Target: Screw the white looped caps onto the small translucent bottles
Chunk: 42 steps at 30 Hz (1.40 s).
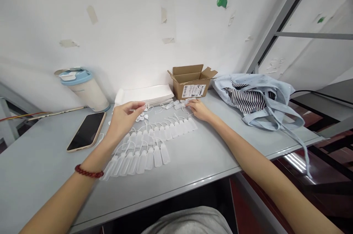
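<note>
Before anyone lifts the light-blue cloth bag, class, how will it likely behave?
The light-blue cloth bag is probably floppy, as it lies slumped in folds. Its strap, dangling past the edge of the table, might snag or trail.

Left forearm [68, 195]: bare, rising from lower left | left hand [124, 116]: left of centre, thumb and forefinger tips close together | right forearm [256, 162]: bare, outstretched from lower right | right hand [200, 110]: near centre, palm downward, fingers pointing left
</note>
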### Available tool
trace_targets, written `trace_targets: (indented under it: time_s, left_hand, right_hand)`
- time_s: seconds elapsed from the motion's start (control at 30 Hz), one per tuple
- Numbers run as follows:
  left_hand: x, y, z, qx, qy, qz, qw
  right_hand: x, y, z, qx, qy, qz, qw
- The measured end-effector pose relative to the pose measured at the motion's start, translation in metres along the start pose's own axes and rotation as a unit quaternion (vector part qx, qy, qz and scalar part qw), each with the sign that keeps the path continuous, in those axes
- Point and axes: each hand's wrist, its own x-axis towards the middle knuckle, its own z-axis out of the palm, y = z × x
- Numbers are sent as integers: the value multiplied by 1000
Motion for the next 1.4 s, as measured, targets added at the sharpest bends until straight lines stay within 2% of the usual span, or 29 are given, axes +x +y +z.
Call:
trace_targets:
  time_s: [0.1, 0.2, 0.27, 0.37, 0.43, 0.57, 0.63, 0.7, 1.17, 1.4]
  left_hand:
    - [-14, -11, 2, -72, -6, -47, 996]
    - [-19, -20, 7, -116, -35, -53, 991]
    - [-21, -19, 10, -126, -47, -55, 989]
    - [-25, -12, 12, -138, -62, -61, 987]
    - [-29, -6, 12, -150, -76, -69, 983]
    - [-36, 1, 13, -183, -102, -88, 974]
    - [-39, 3, 14, -195, -115, -93, 970]
    - [-40, 5, 15, -202, -119, -91, 968]
    - [-43, 4, 21, -220, -84, -77, 969]
    - [-45, 8, 23, -228, -87, -66, 968]
  right_hand:
    - [0, -7, -7, 6, 16, 9, 1000]
    - [-1, -21, -19, 34, 68, 27, 997]
    - [-5, -34, -27, 84, 110, 30, 990]
    - [-13, -59, -39, 189, 133, 55, 971]
    - [-19, -76, -45, 285, 109, 63, 950]
    - [-29, -106, -47, 474, 16, 73, 877]
    - [-33, -117, -45, 519, -13, 70, 852]
    - [-35, -123, -42, 538, -31, 69, 840]
    - [-40, -127, -41, 563, -117, 53, 816]
    - [-41, -124, -40, 543, -132, 33, 828]
